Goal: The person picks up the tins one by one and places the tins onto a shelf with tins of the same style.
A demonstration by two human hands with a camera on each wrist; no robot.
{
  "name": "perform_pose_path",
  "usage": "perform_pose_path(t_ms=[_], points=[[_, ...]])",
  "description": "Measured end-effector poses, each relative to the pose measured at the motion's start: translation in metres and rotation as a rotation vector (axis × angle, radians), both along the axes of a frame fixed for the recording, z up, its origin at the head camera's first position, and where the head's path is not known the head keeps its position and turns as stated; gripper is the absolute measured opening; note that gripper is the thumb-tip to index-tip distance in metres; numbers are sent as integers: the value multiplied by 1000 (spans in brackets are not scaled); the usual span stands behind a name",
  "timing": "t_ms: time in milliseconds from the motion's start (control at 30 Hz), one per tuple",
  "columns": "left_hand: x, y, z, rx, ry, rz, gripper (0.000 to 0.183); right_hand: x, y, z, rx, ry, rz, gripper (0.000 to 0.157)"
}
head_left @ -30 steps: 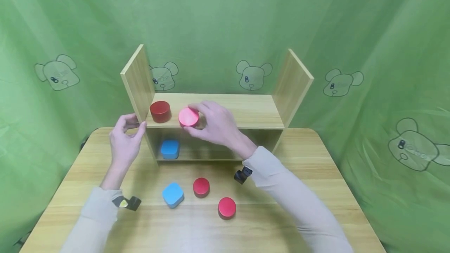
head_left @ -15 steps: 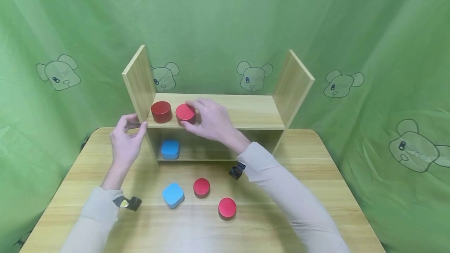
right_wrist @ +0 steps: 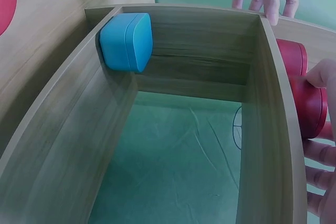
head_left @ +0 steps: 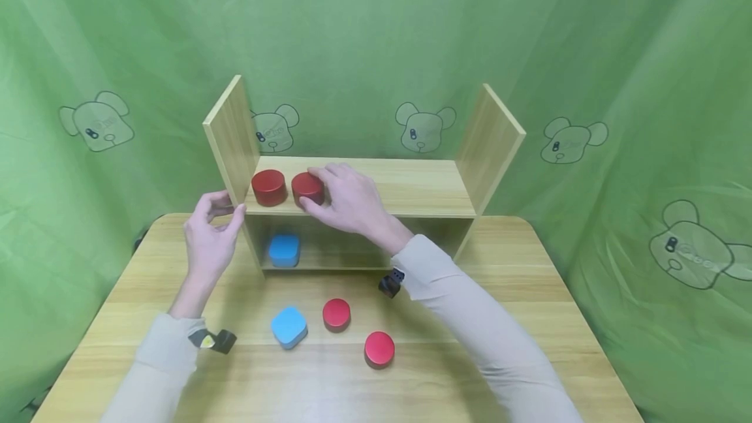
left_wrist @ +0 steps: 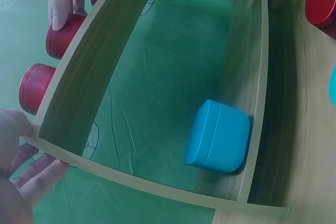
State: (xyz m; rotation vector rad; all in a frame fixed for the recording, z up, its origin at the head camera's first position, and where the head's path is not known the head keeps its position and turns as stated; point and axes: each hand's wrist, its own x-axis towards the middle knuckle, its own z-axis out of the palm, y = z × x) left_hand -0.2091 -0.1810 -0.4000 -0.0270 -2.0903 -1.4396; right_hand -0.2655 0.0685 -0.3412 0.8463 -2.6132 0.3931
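Observation:
On the top board of the wooden shelf (head_left: 405, 187), my right hand (head_left: 351, 200) holds a round red tin (head_left: 307, 184) between thumb and fingers. Another round red tin (head_left: 269, 188) stands just left of it, by the left side panel; a small gap shows between the two. My left hand (head_left: 210, 239) pinches the front edge of that panel, the thumb in front and fingers behind in the left wrist view. Below, a square blue tin (left_wrist: 223, 137) with rounded corners sits at the left end of the lower compartment.
In front of the shelf, a square blue tin (head_left: 289, 327) and two round red tins, one nearer the shelf (head_left: 337, 314) and one nearer me (head_left: 378, 349), lie on the wooden table (head_left: 499, 371). A green curtain (head_left: 364, 31) hangs behind.
My right hand has moved left and slightly back with the red tin, bringing it closer to the other one on the top board. My left hand stays on the panel.

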Motion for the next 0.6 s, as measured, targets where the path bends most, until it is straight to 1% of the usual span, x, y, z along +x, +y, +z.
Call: perform_pose_path(t_ms=[167,400,600], points=[[0,0,0,6,1,-2,32,-2,-1,0,5,-7,-6,59],[-1,0,-2,-13,10,8,31,-4,-1,0,3,-9,-8,59],[0,0,-1,-9,9,5,31,-1,4,0,-5,-18,-10,73]])
